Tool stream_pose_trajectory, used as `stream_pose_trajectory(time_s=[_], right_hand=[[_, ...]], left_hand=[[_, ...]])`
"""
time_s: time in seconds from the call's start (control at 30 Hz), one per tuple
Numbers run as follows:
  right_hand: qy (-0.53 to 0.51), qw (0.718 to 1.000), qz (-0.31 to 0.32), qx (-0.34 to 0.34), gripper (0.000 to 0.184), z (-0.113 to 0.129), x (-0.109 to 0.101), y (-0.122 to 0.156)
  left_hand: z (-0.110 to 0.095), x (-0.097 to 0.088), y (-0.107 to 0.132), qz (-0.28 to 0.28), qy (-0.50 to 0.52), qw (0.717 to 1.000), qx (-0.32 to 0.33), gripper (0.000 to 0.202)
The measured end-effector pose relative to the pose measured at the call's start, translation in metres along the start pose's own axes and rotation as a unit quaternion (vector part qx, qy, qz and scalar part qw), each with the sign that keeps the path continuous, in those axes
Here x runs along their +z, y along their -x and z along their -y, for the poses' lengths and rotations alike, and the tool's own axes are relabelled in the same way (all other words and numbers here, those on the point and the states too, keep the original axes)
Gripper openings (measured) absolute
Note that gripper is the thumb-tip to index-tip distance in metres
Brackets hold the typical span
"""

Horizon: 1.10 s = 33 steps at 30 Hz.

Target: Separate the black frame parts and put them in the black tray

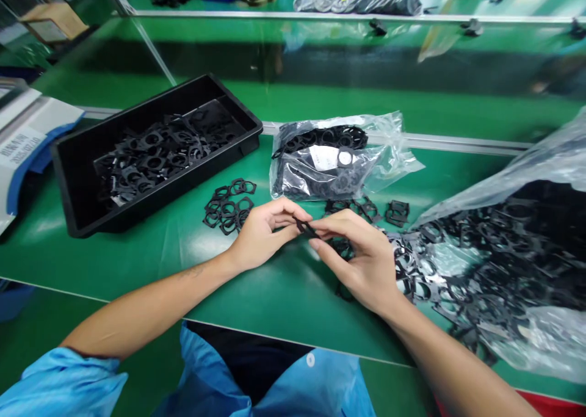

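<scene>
Between my two hands is a small black plastic part (306, 228), seen nearly edge-on, so its full shape does not show. The fingertips and thumb of my left hand (265, 231) pinch its left end. My right hand (359, 252) grips the other end between thumb and fingers. Left of my left hand lies a small group of black ring-shaped parts (227, 208) on the green table (256, 301). More loose black parts (341, 246) lie behind and beneath my right hand, partly hidden by it.
A black tray (165, 203) holding many black parts stands at the left, beside a white and blue device (27, 142). Behind my hands lies a clear bag (329, 160) of parts. At the right, a large heap of black parts (494, 264) spills from an opened plastic bag (517, 179).
</scene>
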State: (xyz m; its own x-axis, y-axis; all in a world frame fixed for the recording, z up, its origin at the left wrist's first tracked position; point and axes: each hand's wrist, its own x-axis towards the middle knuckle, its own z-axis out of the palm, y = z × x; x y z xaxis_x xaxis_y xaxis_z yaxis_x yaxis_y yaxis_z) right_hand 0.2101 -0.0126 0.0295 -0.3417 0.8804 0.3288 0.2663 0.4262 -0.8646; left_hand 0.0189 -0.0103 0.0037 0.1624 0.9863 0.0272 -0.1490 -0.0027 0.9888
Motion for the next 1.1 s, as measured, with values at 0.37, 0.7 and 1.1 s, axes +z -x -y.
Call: stream_pose_trajectory(time_s=[0.37,0.7,1.1], right_hand=[[-0.046,0.999,0.017,0.012,0.022,0.002,0.001,0.001],[-0.021,0.997,-0.040,0.055,0.006,-0.001,0.001,-0.002],[0.010,0.999,0.007,0.041,0.008,-0.011,0.000,-0.006]], left_hand=[[0.002,0.000,0.000,0.003,0.022,1.000,0.002,0.030],[0.002,0.002,0.004,-0.035,-0.069,0.991,0.108,0.017],[0.001,-0.002,0.000,0.004,-0.200,0.969,0.146,0.003]])
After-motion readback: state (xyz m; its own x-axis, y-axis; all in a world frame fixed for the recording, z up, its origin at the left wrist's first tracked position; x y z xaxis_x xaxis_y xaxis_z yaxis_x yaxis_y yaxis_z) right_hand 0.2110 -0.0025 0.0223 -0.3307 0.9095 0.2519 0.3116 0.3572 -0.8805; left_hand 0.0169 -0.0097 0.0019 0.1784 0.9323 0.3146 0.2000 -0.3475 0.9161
